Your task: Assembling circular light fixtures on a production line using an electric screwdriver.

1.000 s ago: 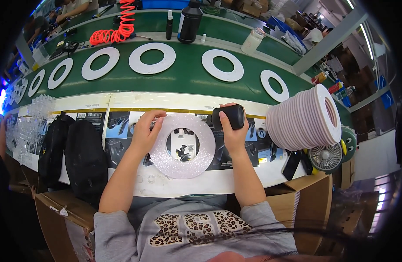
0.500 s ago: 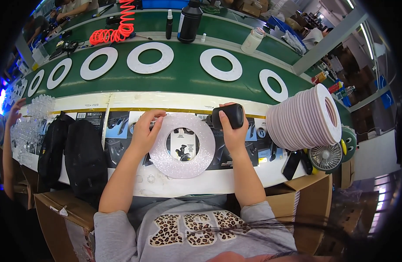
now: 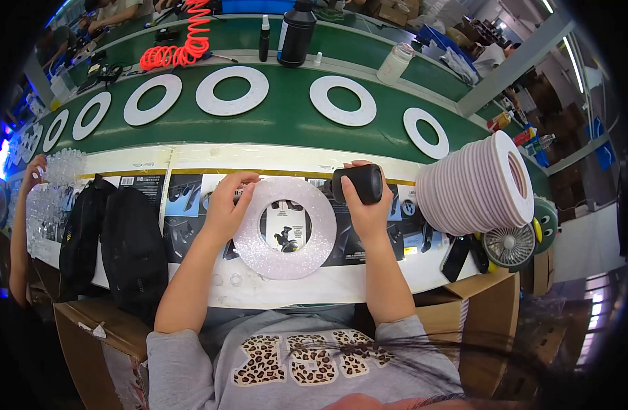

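Note:
A glittery translucent ring (image 3: 286, 260) lies flat on the bench in front of me, over printed sheets. My left hand (image 3: 226, 208) rests its fingers on the ring's upper left edge. My right hand (image 3: 366, 208) grips a black cylindrical tool (image 3: 358, 183) held just above the ring's upper right edge. A slanted stack of pinkish-white rings (image 3: 474, 183) stands to the right of that hand.
Several white rings (image 3: 232, 90) lie on the green conveyor belt (image 3: 286, 123) beyond the bench. Two black bags (image 3: 116, 239) sit at the left, a small fan (image 3: 508, 246) at the right, cardboard boxes (image 3: 484, 321) below. Another person's arm (image 3: 20, 225) reaches in at far left.
The white rings on the belt have shifted slightly to the left. Another person's hand has come up at the far left. My own hands have barely moved.

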### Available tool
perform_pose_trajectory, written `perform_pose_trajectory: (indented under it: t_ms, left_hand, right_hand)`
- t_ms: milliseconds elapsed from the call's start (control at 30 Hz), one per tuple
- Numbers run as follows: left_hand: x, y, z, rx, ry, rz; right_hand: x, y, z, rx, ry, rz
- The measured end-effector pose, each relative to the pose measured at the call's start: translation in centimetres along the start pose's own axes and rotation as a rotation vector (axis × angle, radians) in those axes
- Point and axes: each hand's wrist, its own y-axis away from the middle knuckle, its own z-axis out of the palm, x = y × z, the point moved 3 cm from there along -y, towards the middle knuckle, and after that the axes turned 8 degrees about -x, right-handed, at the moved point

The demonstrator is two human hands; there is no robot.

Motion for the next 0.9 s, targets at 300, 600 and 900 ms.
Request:
perform_pose_trajectory:
  t_ms: [300, 600, 900]
  left_hand:
    - [0.0, 0.1, 0.0, 0.004, -0.001, -0.009]
    - [0.0, -0.1, 0.1, 0.006, -0.002, -0.002]
    - [-0.2, 0.1, 0.0, 0.007, -0.003, 0.005]
  right_hand:
    - [-2.1, 0.6, -0.7, -0.083, 0.181, 0.023]
    - [-0.8, 0.8, 0.4, -0.124, 0.244, -0.080]
    - [-1.1, 0.8, 0.8, -0.134, 0.243, -0.076]
